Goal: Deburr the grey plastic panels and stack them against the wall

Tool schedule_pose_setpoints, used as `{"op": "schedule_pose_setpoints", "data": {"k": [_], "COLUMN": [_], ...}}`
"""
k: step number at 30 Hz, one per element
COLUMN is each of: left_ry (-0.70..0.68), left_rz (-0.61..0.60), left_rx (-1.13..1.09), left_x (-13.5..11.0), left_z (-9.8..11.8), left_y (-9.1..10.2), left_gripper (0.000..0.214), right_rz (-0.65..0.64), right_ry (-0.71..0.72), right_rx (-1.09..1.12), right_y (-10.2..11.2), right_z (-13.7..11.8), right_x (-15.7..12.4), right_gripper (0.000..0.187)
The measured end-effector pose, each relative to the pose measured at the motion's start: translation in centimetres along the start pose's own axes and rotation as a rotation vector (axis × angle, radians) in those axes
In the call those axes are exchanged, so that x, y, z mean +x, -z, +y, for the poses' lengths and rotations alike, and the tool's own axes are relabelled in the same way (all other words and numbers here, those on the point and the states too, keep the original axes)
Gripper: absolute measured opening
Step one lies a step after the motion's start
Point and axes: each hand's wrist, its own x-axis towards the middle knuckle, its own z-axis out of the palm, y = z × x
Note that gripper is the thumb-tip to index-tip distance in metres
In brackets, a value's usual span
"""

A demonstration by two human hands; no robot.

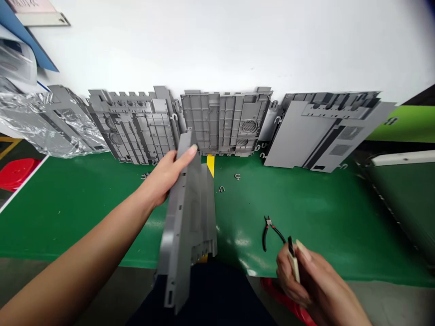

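Left hand (166, 175): clamped on the long edge of a grey moulded panel (188, 222), fingers spread across its face.
Panel position: tilted on edge at 6 o'clock, lower end past the near edge of the mat.
Handling: judged stiff and fairly light; best held by the long edge (the notched end looks less comfortable).
Right hand (299, 281): fingers pinched together on a slim white-and-black item (293, 264) at 5 o'clock (too small to name).
Nearby: black-handled pliers (272, 233) at 4 o'clock, on a green bench mat (316, 217).
Mid-distance: small U-shaped clips (221, 189) at 12 o'clock.
Room: mat extends toward 3 o'clock.
Far: ribbed grey panels (226, 122) lean against a white wall (217, 45); plastic film (41, 122) at 10 o'clock.
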Motion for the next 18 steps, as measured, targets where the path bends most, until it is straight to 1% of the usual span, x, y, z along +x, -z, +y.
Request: {"op": "schedule_pose_setpoints", "data": {"k": [2, 4, 6, 8, 10, 12, 14, 16, 18], "left_ry": [0.100, 0.163, 0.187, 0.181, 0.147, 0.099, 0.037, -0.052, -0.144], "left_rz": [-0.032, -0.045, -0.022, 0.002, 0.002, 0.007, 0.010, 0.067, 0.189], "left_rx": [0.000, 0.014, 0.033, 0.031, 0.017, 0.032, 0.062, 0.073, 0.072], "left_x": [-2.0, -2.6, -2.6, -2.8, -3.8, -5.7, -8.0, -10.3, -12.2], "left_z": [-0.6, -1.1, -1.3, -1.1, -0.6, 0.2, 1.0, 1.6, 1.8], "left_y": [1.7, 3.2, 4.0, 4.4, 4.3, 4.1, 4.2, 4.8, 5.9], "left_gripper": [0.055, 0.052, 0.050, 0.049, 0.052, 0.059, 0.061, 0.054, 0.049], "right_rz": [0.073, 0.141, 0.213, 0.285, 0.355, 0.410, 0.437, 0.426, 0.393], "right_ry": [-0.032, -0.048, -0.049, -0.047, -0.078, -0.140, -0.197, -0.246, -0.282], "right_rx": [0.244, 0.377, 0.422, 0.419, 0.413, 0.426, 0.440, 0.442, 0.455], "right_y": [-0.3, -0.9, -1.3, -1.3, -1.1, -0.7, -0.6, -0.9, -1.5], "right_z": [2.0, 3.7, 5.2, 6.9, 8.7, 10.5, 12.1, 13.0, 13.1], "right_x": [1.1, 2.3, 3.7, 5.2, 6.8, 8.6, 10.5, 12.7, 15.0], "right_gripper": [0.051, 0.047, 0.041, 0.040, 0.048, 0.053, 0.050, 0.041, 0.033]}}
